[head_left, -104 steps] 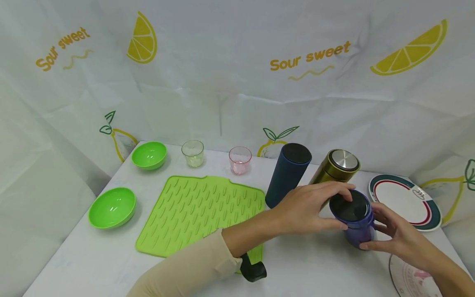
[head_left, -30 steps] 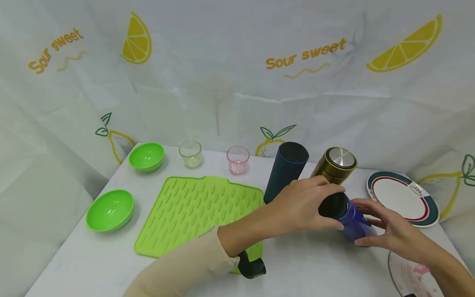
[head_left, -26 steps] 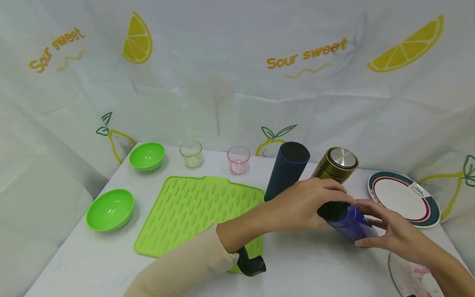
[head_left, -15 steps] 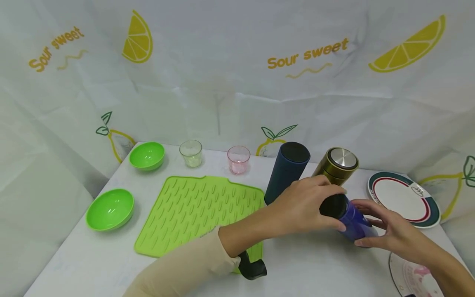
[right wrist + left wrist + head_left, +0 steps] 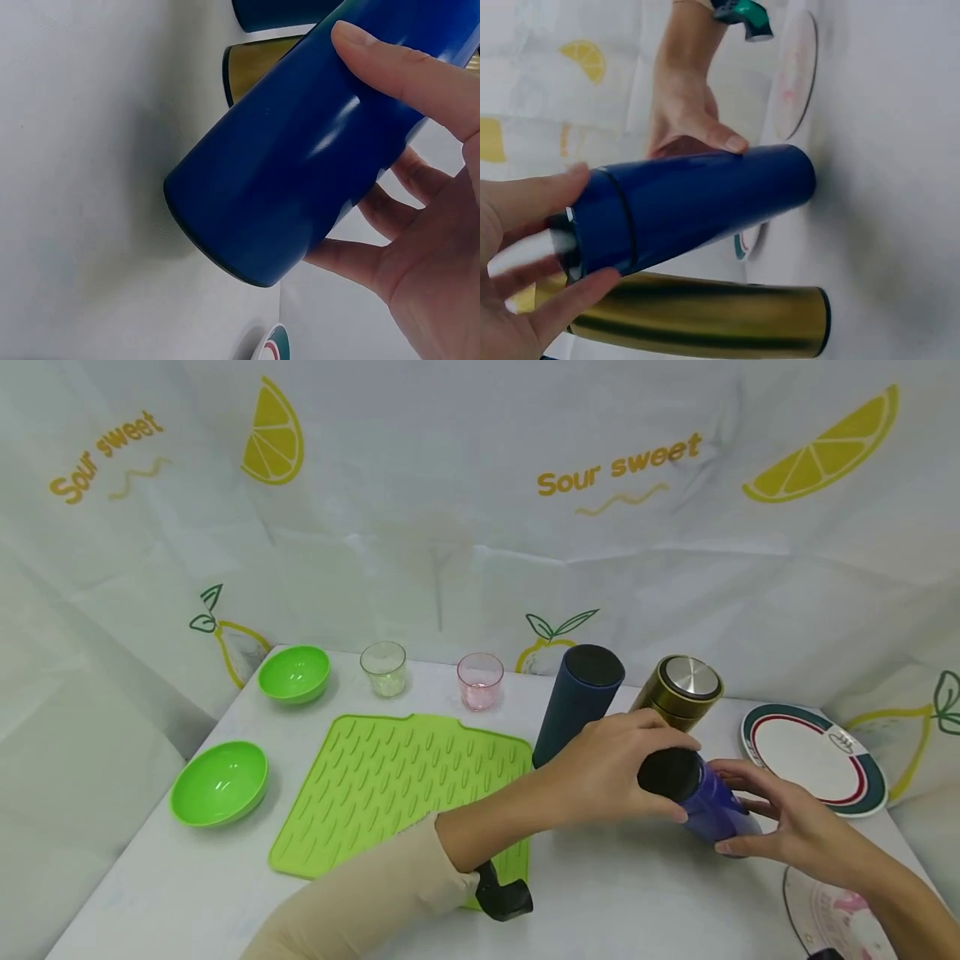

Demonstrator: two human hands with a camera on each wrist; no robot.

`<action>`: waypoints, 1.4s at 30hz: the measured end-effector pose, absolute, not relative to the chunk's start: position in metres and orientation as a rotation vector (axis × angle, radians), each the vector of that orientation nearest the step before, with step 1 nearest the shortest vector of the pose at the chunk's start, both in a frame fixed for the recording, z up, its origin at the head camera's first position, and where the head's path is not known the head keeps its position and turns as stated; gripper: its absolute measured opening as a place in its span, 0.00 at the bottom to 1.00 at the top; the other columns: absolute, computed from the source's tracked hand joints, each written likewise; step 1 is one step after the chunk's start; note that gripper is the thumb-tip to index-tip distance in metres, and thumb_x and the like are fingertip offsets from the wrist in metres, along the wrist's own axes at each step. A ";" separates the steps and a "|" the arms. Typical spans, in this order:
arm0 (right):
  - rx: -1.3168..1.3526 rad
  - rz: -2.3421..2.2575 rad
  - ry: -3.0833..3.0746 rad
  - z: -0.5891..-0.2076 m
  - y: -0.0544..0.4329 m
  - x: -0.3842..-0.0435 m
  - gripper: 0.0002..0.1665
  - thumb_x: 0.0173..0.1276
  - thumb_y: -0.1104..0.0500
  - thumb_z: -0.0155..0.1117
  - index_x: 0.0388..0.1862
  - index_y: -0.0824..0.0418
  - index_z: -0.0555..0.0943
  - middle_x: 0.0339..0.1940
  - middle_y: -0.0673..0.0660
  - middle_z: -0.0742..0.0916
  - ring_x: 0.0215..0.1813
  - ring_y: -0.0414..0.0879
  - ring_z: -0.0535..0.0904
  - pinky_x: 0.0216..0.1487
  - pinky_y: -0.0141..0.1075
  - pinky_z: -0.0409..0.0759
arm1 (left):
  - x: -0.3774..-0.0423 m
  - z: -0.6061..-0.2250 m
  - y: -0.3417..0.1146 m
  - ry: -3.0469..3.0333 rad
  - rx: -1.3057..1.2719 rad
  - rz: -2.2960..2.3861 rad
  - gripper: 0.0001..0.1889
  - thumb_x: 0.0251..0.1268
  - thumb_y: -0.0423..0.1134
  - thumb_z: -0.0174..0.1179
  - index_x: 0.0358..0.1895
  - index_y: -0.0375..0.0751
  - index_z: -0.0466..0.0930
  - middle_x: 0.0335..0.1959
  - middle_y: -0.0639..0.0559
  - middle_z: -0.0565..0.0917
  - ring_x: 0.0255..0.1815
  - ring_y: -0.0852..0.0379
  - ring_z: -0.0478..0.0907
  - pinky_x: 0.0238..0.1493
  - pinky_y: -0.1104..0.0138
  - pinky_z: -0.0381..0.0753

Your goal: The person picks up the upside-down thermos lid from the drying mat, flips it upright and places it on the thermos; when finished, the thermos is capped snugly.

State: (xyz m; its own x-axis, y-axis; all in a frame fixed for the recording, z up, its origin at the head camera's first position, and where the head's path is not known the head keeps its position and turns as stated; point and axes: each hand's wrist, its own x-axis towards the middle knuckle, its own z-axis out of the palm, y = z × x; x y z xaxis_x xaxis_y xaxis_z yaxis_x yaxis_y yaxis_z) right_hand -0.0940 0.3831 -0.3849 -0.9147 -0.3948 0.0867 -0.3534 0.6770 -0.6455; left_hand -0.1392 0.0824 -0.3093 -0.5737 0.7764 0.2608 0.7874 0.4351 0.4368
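A shiny blue thermos flask (image 5: 716, 810) leans to the left, its dark top facing me. My left hand (image 5: 611, 772) grips the flask round its top end, thumb on the near side. Lower down, my right hand (image 5: 795, 827) holds the body between thumb and fingers. The left wrist view shows a dark seam ring on the flask (image 5: 705, 199) just past my left fingertips. In the right wrist view, the bottom edge of the flask (image 5: 247, 217) hangs close over the white table. Right behind stands a gold thermos flask (image 5: 678, 693), partly hidden by my left hand.
A dark blue cylinder (image 5: 577, 702) stands left of the gold flask. A green-rimmed plate (image 5: 810, 760) and a pink-patterned plate (image 5: 832, 914) lie at right. Leftward are a green ridged mat (image 5: 397, 785), a pink glass (image 5: 480, 681), a clear glass (image 5: 384, 668) and green bowls (image 5: 219, 785).
The blue flask stood nearly upright at first and now leans left. My left hand shifted on its top end during the last second; my right hand stays on the body.
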 end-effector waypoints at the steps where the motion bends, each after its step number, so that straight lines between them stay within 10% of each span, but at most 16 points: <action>1: -0.641 -1.062 2.826 -0.385 0.382 -0.094 0.52 0.45 0.65 0.85 0.71 0.60 0.70 0.63 0.23 0.73 0.61 0.13 0.67 0.49 0.17 0.79 | -0.141 -0.308 0.081 -2.629 -1.492 -0.847 0.31 0.57 0.54 0.75 0.65 0.57 0.80 0.60 0.60 0.80 0.60 0.67 0.75 0.59 0.82 0.72; 5: -0.647 -1.043 2.831 -0.383 0.381 -0.095 0.52 0.46 0.64 0.85 0.71 0.58 0.70 0.63 0.23 0.73 0.61 0.13 0.67 0.48 0.18 0.80 | -0.141 -0.305 0.079 -2.651 -1.523 -0.836 0.30 0.58 0.50 0.75 0.66 0.59 0.79 0.65 0.60 0.77 0.65 0.65 0.73 0.64 0.79 0.71; 12: -0.622 -1.045 2.821 -0.383 0.382 -0.097 0.53 0.46 0.64 0.85 0.71 0.59 0.70 0.62 0.22 0.73 0.60 0.13 0.68 0.47 0.19 0.81 | -0.134 -0.312 0.086 -2.763 -1.243 -0.799 0.39 0.55 0.69 0.69 0.68 0.58 0.76 0.54 0.58 0.83 0.46 0.69 0.78 0.38 0.84 0.72; 26: -0.712 -1.075 2.824 -0.383 0.380 -0.094 0.54 0.44 0.66 0.85 0.71 0.60 0.70 0.65 0.26 0.74 0.63 0.14 0.67 0.50 0.16 0.79 | -0.140 -0.308 0.081 -2.668 -1.541 -0.852 0.34 0.56 0.47 0.77 0.69 0.61 0.77 0.65 0.60 0.78 0.66 0.65 0.73 0.64 0.79 0.72; 33: -0.681 -1.062 2.840 -0.383 0.380 -0.094 0.52 0.44 0.65 0.86 0.70 0.60 0.71 0.63 0.25 0.75 0.61 0.14 0.69 0.48 0.18 0.80 | -0.137 -0.314 0.085 -2.737 -1.321 -0.909 0.40 0.50 0.63 0.76 0.70 0.62 0.76 0.59 0.58 0.80 0.56 0.68 0.76 0.48 0.84 0.71; 42: -0.711 -1.060 2.825 -0.382 0.380 -0.096 0.51 0.44 0.65 0.86 0.69 0.60 0.72 0.62 0.25 0.76 0.61 0.15 0.71 0.47 0.20 0.82 | -0.141 -0.314 0.083 -2.693 -1.389 -0.924 0.36 0.51 0.56 0.78 0.67 0.60 0.79 0.54 0.58 0.82 0.52 0.68 0.76 0.44 0.85 0.65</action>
State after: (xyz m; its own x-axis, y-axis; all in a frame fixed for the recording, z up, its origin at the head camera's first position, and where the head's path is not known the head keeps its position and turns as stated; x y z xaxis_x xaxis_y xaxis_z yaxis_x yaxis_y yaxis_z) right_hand -0.0960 0.3795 -0.3816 -0.8940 -0.4319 0.1189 -0.4036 0.6613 -0.6323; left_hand -0.1406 0.0832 -0.3139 -0.6155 0.7529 0.2331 0.7374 0.4457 0.5075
